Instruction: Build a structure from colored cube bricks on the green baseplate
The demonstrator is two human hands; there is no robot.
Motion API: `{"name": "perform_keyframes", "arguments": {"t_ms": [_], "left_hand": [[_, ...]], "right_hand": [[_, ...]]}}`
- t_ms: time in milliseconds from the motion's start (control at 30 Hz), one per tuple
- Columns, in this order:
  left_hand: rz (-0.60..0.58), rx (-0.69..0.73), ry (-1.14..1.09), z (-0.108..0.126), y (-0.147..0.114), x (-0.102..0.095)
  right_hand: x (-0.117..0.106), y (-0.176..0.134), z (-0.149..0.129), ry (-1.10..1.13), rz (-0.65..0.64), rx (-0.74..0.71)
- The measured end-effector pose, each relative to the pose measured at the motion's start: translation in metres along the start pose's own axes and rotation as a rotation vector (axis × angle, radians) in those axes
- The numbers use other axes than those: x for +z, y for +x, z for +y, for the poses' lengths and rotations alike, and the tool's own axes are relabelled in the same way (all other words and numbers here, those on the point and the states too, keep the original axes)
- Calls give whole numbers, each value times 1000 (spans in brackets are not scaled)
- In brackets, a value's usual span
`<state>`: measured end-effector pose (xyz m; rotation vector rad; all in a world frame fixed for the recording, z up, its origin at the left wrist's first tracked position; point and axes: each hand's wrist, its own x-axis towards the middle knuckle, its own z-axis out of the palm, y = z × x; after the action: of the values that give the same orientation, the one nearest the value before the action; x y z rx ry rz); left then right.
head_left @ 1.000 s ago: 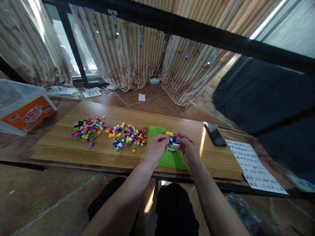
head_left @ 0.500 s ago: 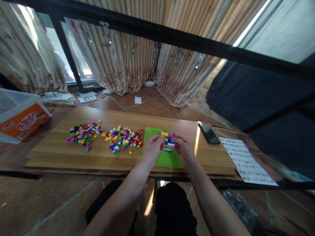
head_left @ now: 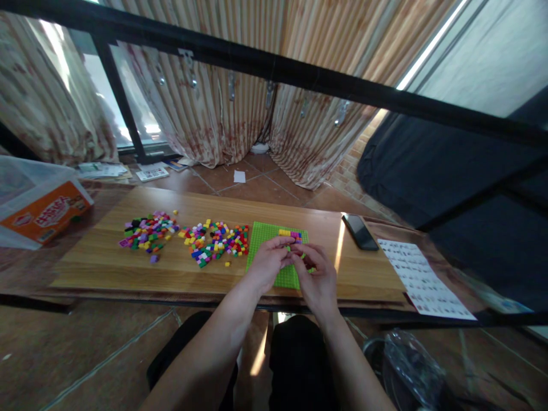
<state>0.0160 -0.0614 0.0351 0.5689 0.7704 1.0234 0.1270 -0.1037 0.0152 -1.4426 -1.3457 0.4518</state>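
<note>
A green studded baseplate (head_left: 260, 233) lies on the wooden board, with a colourful brick build (head_left: 290, 233) on it. Only the yellow, purple and orange far row of that build shows; my hands cover the rest. My left hand (head_left: 270, 264) is over the plate from the left, its fingers bent inward and drawn together. From the right, my right hand (head_left: 315, 277) reaches in with curled fingers and its thumb close to the left fingertips. Whatever lies between the fingertips is too small or hidden to name.
Two heaps of loose bricks, one far left (head_left: 149, 231) and one nearer the plate (head_left: 216, 242), lie on the wooden board (head_left: 171, 279). Rightward are a black phone (head_left: 359, 232) and a printed sheet (head_left: 422, 277). A clear box (head_left: 47, 211) stands left; a black bar (head_left: 274, 63) crosses above.
My hands have moved from the sides of the brick build to closer together over its near part, so less of it shows. The view has shifted slightly.
</note>
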Motion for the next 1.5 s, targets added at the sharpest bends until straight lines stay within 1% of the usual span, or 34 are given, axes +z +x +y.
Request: {"name": "perform_keyframes", "arguments": {"t_ms": [67, 200, 367, 567, 700, 800, 900, 1000, 1067, 1100, 1200, 1267, 1400, 1500], "left_hand": [[-9, -11, 47, 1, -2, -1], [-36, -50, 124, 6, -6, -3], [-53, -70, 173, 8, -10, 0], [-107, -94, 235, 2, -8, -3], [-127, -70, 297, -1, -5, -7], [-131, -30, 389, -3, -3, -9], [-130, 52, 456, -7, 0, -11], [-143, 124, 466, -12, 4, -13], [-150, 138, 458, -14, 5, -13], [-149, 137, 454, -15, 6, -14], [-135, 125, 447, -15, 6, -13], [-101, 119, 432, -14, 6, -12], [12, 136, 373, -8, 8, -8], [94, 149, 378, -3, 9, -7]], "right_hand": [[1, 1, -3, -63, -35, -33], [0, -1, -1, -88, -65, -71], [-2, -6, 2, -79, -39, -93], [-8, -6, 7, -103, -59, -116], [-14, -9, 11, -117, -3, -118], [-15, -12, 16, -53, 28, -53], [-14, -13, 20, 128, 4, 87], [-14, -11, 20, 301, -16, 260], [-15, -8, 20, 345, -29, 324], [-16, -7, 20, 345, -43, 332], [-20, -3, 23, 276, -84, 291], [-22, 3, 28, 186, -78, 236], [-23, 23, 35, -30, 2, 88], [-21, 38, 38, -104, -11, -26]]}}
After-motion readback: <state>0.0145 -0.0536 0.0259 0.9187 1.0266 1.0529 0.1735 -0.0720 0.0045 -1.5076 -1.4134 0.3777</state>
